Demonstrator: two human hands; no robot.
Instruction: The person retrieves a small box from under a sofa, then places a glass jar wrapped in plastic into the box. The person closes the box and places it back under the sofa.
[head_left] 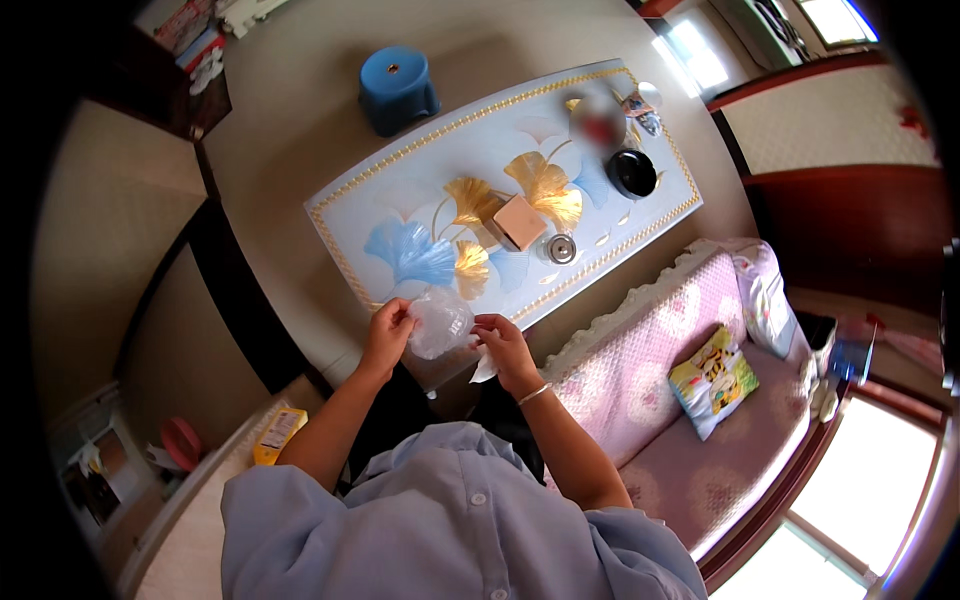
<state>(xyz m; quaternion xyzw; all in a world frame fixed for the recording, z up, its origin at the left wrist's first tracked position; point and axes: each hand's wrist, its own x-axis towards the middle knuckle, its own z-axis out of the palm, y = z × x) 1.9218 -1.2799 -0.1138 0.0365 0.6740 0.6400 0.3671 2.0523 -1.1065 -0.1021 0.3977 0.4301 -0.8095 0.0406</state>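
Note:
In front of my body, over the near end of the table, I hold a clear, crinkled plastic bag (441, 323) that looks puffed out and round. My left hand (387, 338) pinches its left side between thumb and fingers. On the other side, my right hand (508, 352) has its fingers closed at the bag's right edge. A white tissue-like piece (484, 367) hangs below those fingers. A bracelet circles my right wrist. Whether the right fingertips grip the bag itself or only the white piece is hard to make out.
The long table (345, 205) has a gold border and leaf pattern. On it are a brown box (521, 222), a glass jar with a metal lid (561, 249) and a black bowl (632, 174). A blue stool (398, 90) stands beyond; a pink sofa (640, 400) is at right.

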